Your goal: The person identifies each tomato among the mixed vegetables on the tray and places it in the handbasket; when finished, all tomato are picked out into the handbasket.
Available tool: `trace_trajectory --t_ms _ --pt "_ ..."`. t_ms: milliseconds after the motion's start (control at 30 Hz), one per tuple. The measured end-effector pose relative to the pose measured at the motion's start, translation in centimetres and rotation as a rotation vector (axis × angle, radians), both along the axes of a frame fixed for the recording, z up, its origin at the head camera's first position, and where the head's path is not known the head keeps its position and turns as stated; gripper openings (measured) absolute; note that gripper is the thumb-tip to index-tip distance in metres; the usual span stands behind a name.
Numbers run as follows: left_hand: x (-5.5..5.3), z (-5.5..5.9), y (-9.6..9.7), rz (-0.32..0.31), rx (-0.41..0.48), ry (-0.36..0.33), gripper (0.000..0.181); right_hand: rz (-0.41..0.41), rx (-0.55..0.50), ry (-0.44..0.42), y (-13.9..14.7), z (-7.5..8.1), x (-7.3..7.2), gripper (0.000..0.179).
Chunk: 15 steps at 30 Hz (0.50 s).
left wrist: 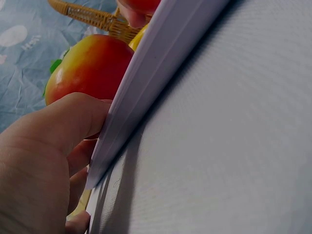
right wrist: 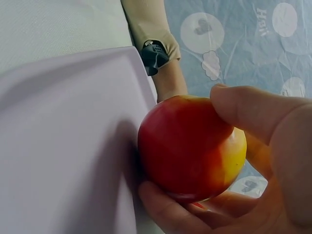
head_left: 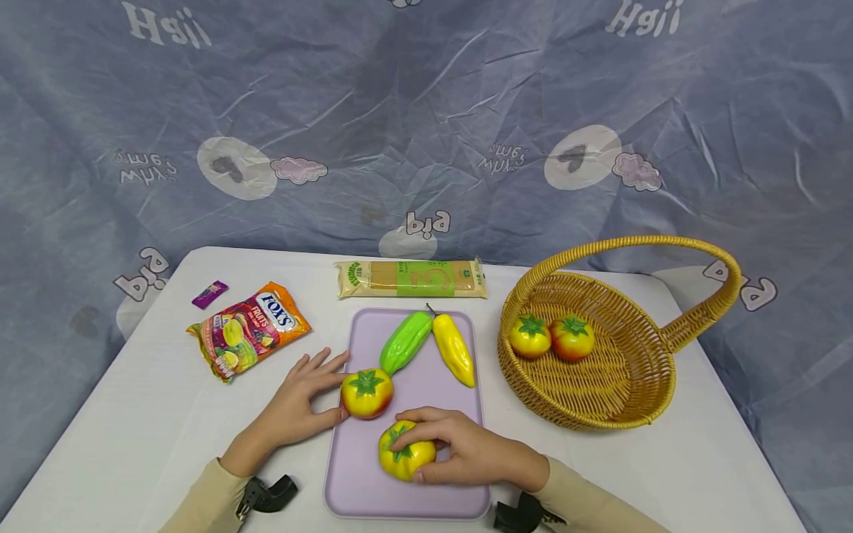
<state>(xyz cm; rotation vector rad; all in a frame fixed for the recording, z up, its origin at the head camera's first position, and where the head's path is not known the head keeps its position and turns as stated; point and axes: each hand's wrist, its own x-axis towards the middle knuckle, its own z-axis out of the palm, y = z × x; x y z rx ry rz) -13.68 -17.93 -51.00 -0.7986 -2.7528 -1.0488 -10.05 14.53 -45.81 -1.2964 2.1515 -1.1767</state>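
Note:
My right hand [head_left: 466, 448] grips a yellow-red toy tomato [head_left: 398, 465] with a green leafy top, over the near part of a lilac tray [head_left: 360, 492]. In the right wrist view, thumb and fingers wrap the red underside of this tomato [right wrist: 180, 148]. A second toy tomato [head_left: 366, 396] lies at the tray's left edge. Around it my left hand [head_left: 300, 403] is spread, thumb and forefinger reaching the tray's rim. The left wrist view shows the thumb beside that tomato [left wrist: 92, 68]. A green ridged toy vegetable [head_left: 406, 342] and a yellow toy pepper [head_left: 455, 349] lie farther back.
To the right stands a wicker basket [head_left: 649, 403] with a tall handle, holding two toy tomatoes [head_left: 571, 339]. Behind the tray lies a noodle packet [head_left: 413, 279]. At the left are a candy bag [head_left: 249, 329] and a small purple sachet [head_left: 209, 295].

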Motion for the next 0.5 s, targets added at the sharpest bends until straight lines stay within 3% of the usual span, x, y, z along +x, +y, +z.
trace_trajectory --t_ms 300,500 --pt "0.04 0.01 0.01 0.003 -0.002 -0.006 0.047 0.002 0.023 -0.189 0.18 0.43 -0.03 0.038" --pt "0.04 0.0 0.02 0.006 -0.008 -0.013 0.047 0.022 0.033 -0.221 0.33 0.81 -0.11 0.041"
